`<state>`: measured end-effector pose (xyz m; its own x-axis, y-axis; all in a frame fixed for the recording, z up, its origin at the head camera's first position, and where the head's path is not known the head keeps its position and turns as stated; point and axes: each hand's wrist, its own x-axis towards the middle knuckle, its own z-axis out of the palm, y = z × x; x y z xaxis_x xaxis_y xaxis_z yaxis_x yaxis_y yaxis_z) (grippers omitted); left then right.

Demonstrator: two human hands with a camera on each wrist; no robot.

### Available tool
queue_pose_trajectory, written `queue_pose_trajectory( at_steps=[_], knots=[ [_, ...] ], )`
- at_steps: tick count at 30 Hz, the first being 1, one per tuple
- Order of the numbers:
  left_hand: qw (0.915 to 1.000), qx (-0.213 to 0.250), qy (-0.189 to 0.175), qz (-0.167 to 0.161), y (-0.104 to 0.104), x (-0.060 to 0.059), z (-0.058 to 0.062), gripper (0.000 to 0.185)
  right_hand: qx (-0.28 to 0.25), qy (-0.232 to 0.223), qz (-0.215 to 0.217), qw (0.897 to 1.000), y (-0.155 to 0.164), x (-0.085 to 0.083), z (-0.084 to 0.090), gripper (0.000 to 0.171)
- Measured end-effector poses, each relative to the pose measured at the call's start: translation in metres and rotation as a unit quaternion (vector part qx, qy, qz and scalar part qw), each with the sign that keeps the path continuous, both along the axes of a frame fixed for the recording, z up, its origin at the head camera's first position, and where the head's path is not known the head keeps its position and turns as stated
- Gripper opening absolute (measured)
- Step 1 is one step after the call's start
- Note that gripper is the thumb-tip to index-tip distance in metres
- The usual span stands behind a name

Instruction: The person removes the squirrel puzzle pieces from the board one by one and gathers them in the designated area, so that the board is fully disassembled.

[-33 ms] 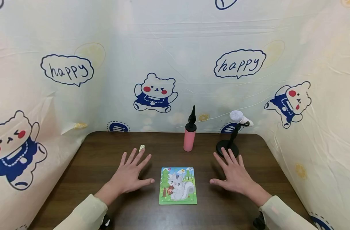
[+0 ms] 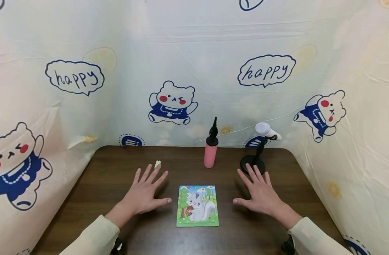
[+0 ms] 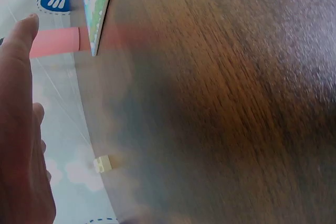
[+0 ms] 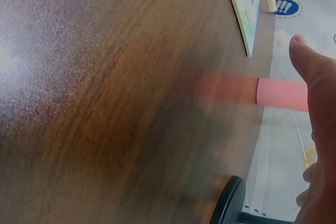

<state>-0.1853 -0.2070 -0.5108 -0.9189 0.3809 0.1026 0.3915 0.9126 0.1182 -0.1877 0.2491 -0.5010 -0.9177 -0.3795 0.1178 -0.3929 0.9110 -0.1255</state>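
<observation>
My left hand [image 2: 146,193] is held above the table with its fingers spread and nothing in it. On the other side, my right hand [image 2: 259,193] hovers the same way, also holding nothing. Between them a flat picture board [image 2: 197,206] with a grey squirrel in a forest lies on the table. A small cream-coloured piece [image 2: 157,163] sits just beyond my left fingertips. My right fingertips overlap the round black base of a stand [image 2: 252,163] in the head view; it carries a white microphone-shaped head [image 2: 263,129].
Near the back edge stands a pink hand pump [image 2: 210,156] with a black top and nozzle. The dark wooden table [image 2: 194,242] meets a pale curtain [image 2: 213,46] printed with bears at its back and sides.
</observation>
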Motion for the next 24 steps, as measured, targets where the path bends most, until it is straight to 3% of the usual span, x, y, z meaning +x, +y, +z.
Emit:
queue_pose_trajectory(
  at_steps=[11, 24],
  knots=[
    [0.9999, 0.000, 0.010, 0.003, 0.005, 0.007, 0.006, 0.098, -0.006, -0.002, -0.007, 1.000, 0.002, 0.004, 0.004, 0.105],
    [1.0000, 0.002, 0.002, -0.006, 0.009, 0.005, 0.014, 0.101, -0.028, 0.008, 0.009, 1.000, -0.008, 0.004, 0.015, 0.107]
  ],
)
